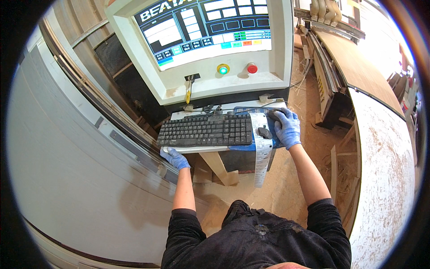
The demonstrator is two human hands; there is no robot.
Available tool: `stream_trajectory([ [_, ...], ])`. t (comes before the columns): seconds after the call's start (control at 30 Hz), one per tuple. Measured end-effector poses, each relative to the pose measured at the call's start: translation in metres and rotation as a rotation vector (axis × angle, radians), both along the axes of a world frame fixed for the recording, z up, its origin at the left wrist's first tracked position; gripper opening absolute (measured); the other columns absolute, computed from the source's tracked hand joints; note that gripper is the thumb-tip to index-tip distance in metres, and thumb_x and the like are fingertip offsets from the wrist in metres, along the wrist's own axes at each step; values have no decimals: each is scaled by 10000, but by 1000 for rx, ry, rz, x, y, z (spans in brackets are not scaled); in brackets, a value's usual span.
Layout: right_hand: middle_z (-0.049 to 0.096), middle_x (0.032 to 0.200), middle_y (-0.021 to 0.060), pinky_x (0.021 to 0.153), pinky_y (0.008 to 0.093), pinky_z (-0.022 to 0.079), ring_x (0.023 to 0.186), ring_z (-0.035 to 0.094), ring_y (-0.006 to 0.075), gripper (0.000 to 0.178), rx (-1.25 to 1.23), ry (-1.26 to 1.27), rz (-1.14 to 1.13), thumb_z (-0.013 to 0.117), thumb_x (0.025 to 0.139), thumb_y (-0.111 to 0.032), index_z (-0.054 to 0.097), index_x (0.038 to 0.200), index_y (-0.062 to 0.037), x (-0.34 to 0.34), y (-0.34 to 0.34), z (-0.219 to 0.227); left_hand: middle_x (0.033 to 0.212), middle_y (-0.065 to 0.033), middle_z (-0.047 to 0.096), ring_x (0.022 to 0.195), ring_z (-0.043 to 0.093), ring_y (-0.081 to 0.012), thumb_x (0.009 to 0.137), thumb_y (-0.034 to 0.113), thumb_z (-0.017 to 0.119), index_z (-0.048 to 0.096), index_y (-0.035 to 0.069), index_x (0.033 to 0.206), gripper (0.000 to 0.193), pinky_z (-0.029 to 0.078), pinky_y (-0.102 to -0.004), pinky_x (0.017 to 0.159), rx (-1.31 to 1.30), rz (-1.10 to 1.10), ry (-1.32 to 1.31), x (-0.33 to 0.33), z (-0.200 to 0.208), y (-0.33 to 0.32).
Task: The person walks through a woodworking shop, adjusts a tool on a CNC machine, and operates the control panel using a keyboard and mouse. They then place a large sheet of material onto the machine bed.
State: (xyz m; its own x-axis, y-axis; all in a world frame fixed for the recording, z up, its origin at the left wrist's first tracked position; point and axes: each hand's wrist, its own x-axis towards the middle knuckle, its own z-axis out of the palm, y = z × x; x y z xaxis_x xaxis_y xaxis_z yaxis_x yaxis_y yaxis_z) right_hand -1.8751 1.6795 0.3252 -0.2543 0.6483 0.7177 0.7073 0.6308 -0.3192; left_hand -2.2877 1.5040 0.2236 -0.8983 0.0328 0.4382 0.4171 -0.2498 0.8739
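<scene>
Sawdust litters the workshop floor (pixel 298 130) around the control cabinet (pixel 224 89), whose white shelf (pixel 197 149) juts toward the person standing at it. From where I stand, the gloved right hand (pixel 288 127) is closed over a dark mouse (pixel 272 115), which lies under its fingertips, ahead and slightly left of the palm, plainly nearer this hand than the other; its long axis is too covered to tell. Just left, a paper strip (pixel 261 157) bearing a dark lump (pixel 264 132) hems it in, then the keyboard (pixel 206 130), lying crosswise. Little room remains to the right before the shelf's edge. The left hand (pixel 175 158) curls at the front-left corner, though I cannot tell whether it grips.
</scene>
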Motion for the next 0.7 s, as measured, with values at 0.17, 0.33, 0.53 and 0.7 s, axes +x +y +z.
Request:
stream_trajectory([
  [0.17, 601, 1232, 116, 975, 468, 442, 1121, 545, 366, 355, 1, -4, -11, 658, 748, -115, 686, 1096, -178, -1, -3, 3, 1278, -167, 493, 1106, 499, -263, 993, 500, 493, 404, 10, 1338, 607, 426, -393, 995, 22, -15, -18, 4, 2, 0],
  [0.33, 607, 1204, 110, 945, 464, 458, 1092, 557, 361, 353, 13, -5, -5, 667, 740, -106, 688, 1085, -182, 2, -6, 8, 1248, -158, 498, 1076, 500, -255, 982, 537, 487, 417, 17, 1323, 625, 431, -385, 968, -25, 23, 26, 3, 2, 2],
  [0.53, 601, 1188, 98, 930, 467, 463, 1081, 559, 355, 343, 9, 15, 53, 667, 743, -121, 678, 1079, -191, 0, -4, 9, 1261, -197, 530, 1103, 531, -288, 1012, 472, 447, 425, -4, 1313, 564, 452, -412, 986, -13, 34, 116, -1, 1, -2],
  [0.7, 598, 1183, 102, 920, 472, 461, 1079, 558, 353, 325, 35, 26, 35, 661, 748, -151, 675, 1071, -187, 0, -1, 4, 1256, -191, 539, 1077, 546, -278, 1021, 440, 449, 434, -6, 1323, 539, 478, -395, 950, 12, 18, 119, -5, 1, 2],
])
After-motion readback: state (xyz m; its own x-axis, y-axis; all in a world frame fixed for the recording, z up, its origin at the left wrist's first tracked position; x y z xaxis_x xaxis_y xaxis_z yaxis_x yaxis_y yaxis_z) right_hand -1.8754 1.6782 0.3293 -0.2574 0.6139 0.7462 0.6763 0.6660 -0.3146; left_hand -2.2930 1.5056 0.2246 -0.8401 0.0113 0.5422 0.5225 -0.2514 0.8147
